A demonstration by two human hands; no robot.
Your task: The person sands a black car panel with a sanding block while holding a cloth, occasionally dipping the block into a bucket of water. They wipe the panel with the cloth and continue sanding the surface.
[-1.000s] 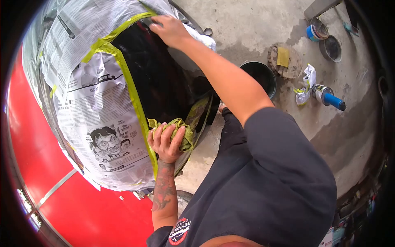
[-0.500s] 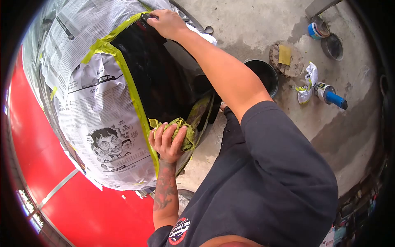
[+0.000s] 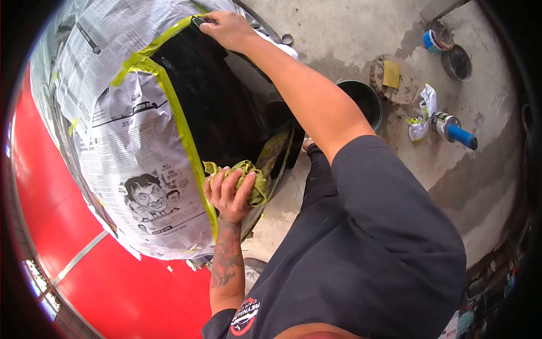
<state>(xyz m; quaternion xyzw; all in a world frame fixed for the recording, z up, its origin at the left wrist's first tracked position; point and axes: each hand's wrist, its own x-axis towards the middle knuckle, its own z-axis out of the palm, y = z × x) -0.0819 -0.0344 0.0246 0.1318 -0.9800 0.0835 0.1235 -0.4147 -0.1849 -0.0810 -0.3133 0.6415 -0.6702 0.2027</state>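
A glossy black car panel point(image 3: 217, 107) is framed by yellow masking tape point(image 3: 183, 133) and newspaper point(image 3: 135, 169). My left hand point(image 3: 228, 195) presses a crumpled yellow-green cloth point(image 3: 248, 181) against the panel's lower edge. My right hand point(image 3: 226, 28) reaches to the panel's far top corner, fingers closed on a small dark pad point(image 3: 199, 21) held flat against the black surface by the tape. Most of the pad is hidden under my fingers.
Red bodywork point(image 3: 113, 288) lies to the left of the newspaper. On the concrete floor stand a black bucket point(image 3: 361, 101), a round block with a yellow sponge point(image 3: 390, 76), a blue-capped spray can point(image 3: 454, 131), a crumpled rag point(image 3: 422, 116), a blue tub point(image 3: 432, 40) and a metal bowl point(image 3: 457, 62).
My right hand has slid a little up and left along the black panel to its taped top corner. The left hand and cloth have stayed put.
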